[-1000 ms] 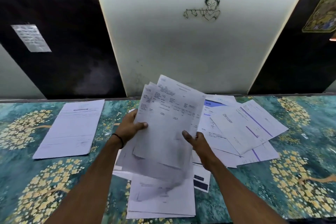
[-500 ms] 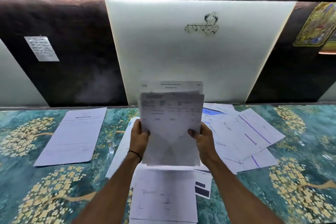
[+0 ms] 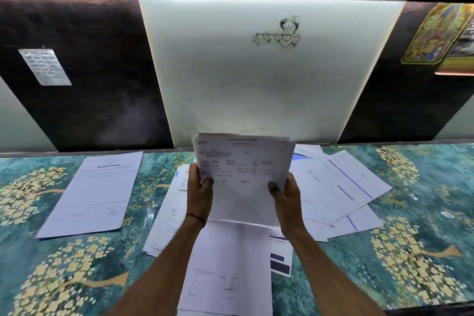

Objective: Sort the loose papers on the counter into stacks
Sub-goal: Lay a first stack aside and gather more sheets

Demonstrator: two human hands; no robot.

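Now two hands: left hand [image 3: 199, 192], right hand [image 3: 286, 196], grip one sheaf [image 3: 243, 174].

Dim room; bright strip light above white panel [image 3: 256, 79]; wide-angle bending; soft blur.

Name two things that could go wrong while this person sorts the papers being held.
The held sheaf is gripped only near its lower sides by the left hand and right hand; its uneven sheets could slip out.
Unsorted papers lie fanned on the counter below; a dropped sheet might mix in.
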